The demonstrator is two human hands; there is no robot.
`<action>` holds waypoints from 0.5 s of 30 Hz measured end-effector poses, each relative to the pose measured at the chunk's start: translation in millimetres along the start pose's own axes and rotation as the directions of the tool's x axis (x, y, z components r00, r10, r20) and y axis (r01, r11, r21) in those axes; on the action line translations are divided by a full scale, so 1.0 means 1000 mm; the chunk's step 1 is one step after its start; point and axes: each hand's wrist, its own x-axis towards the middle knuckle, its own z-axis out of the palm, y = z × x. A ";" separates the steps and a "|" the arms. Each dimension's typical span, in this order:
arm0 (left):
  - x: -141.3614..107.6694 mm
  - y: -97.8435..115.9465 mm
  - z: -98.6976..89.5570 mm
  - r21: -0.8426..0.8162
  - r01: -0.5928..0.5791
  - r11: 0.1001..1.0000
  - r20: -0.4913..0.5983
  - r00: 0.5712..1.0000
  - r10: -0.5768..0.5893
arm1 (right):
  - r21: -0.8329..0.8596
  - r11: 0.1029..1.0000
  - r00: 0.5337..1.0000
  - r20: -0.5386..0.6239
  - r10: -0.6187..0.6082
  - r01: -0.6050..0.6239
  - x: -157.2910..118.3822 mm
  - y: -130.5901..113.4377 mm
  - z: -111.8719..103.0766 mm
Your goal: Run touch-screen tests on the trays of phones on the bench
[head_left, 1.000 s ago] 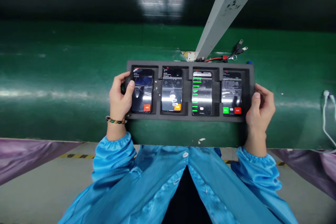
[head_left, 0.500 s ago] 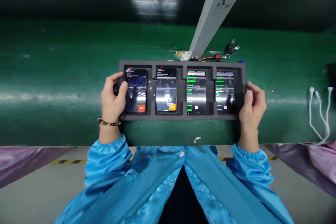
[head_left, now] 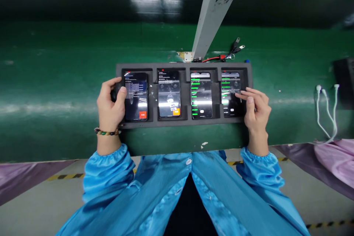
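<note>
Probably the tray (head_left: 171, 65) is light, slightly springy foam, best held by its short ends; its four phones (head_left: 200, 94) look slick and breakable. It sits near the bench's (head_left: 55, 81) front edge. The left hand (head_left: 112, 103) pinches the tray's left end; the right hand (head_left: 257, 112), loosely spread, extends over the rightmost phone (head_left: 229, 99), contact unclear. Beyond stands a post (head_left: 218, 11); toward the bench's right end lie white cables (head_left: 335, 110).

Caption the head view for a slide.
Left hand gripping a dark tray of four phones, right hand over the rightmost phone.
</note>
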 end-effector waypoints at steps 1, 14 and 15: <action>0.000 -0.001 0.000 0.002 -0.002 1.000 0.000 1.000 0.002 | -0.025 1.000 1.000 0.030 0.002 -0.001 0.001 -0.001 -0.001; 0.001 -0.003 0.001 0.002 -0.001 1.000 -0.003 1.000 0.001 | -0.020 0.994 0.993 -0.022 -0.112 0.112 -0.015 0.008 -0.004; 0.001 -0.003 0.000 0.001 -0.002 1.000 -0.002 1.000 0.002 | -0.024 0.993 0.993 -0.012 -0.120 0.120 -0.017 0.010 -0.004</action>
